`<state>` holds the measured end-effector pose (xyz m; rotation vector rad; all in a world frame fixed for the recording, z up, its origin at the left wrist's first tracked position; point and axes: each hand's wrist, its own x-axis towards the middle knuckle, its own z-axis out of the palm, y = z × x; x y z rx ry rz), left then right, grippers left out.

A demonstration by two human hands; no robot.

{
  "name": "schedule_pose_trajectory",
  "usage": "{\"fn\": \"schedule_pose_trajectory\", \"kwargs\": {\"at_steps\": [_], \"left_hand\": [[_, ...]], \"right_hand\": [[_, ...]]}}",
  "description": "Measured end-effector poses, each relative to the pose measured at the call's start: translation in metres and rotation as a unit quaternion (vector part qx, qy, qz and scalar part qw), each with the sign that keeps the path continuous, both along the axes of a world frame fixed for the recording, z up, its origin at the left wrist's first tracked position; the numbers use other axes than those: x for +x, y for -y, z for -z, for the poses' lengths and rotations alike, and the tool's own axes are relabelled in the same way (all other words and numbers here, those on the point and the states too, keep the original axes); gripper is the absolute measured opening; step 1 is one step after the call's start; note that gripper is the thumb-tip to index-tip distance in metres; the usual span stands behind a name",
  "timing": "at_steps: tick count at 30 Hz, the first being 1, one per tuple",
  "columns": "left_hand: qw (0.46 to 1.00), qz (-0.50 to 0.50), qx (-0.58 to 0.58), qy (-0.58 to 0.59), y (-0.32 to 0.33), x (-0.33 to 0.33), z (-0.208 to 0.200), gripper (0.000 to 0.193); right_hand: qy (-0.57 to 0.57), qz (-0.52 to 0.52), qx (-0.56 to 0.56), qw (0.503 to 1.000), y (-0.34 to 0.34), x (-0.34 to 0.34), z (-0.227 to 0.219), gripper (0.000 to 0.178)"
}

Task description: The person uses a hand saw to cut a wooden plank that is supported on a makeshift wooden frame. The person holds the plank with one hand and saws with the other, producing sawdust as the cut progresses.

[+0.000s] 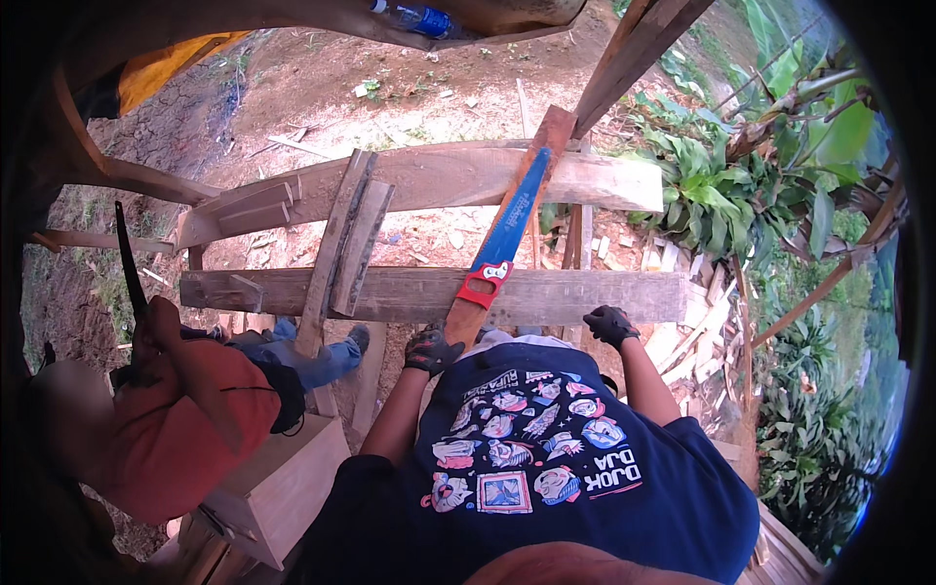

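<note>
A reddish-brown board (556, 130) slants away from me across two thicker timbers. My left hand (432, 350), in a dark glove, is closed on the board's near end. A handsaw (516, 216) with a blue blade and a red handle lies flat along the board, its handle toward me. No hand touches the saw. My right hand (611, 326), also gloved, is curled closed by the near timber's front edge, to the right of the board. Whatever is inside its fingers, if anything, is hidden.
The near timber (585, 295) and far timber (429, 180) run crosswise. Two short wooden pieces (356, 244) bridge them at left. A person in a red shirt (195, 419) holds a long dark blade (127, 244). A wooden box (283, 483) stands nearby. Offcuts (697, 336) lie at right.
</note>
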<state>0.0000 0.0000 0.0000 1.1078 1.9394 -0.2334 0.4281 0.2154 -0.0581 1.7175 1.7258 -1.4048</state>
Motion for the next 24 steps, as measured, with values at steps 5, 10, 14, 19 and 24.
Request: {"fn": "schedule_pose_trajectory", "kwargs": {"at_steps": [5, 10, 14, 19, 24], "left_hand": [[0.998, -0.046, 0.015, 0.037, 0.028, 0.003, -0.01, 0.097], [0.986, -0.168, 0.004, 0.012, 0.081, 0.014, -0.024, 0.09], [0.976, -0.218, -0.015, -0.005, 0.144, 0.018, -0.008, 0.084], [0.968, -0.24, -0.077, -0.003, 0.187, 0.033, -0.005, 0.082], [0.949, -0.308, -0.061, -0.036, 0.213, 0.043, -0.02, 0.079]], "right_hand": [[-0.074, -0.017, 0.036, 0.996, -0.02, -0.054, -0.012, 0.053], [-0.004, -0.241, 0.088, 0.967, -0.02, -0.106, -0.007, 0.047], [-0.131, -0.314, 0.246, 0.907, 0.014, -0.167, -0.025, 0.054], [-0.212, -0.468, 0.448, 0.732, 0.042, -0.217, 0.005, 0.052], [-0.179, -0.467, 0.446, 0.742, 0.046, -0.258, 0.025, 0.022]]}}
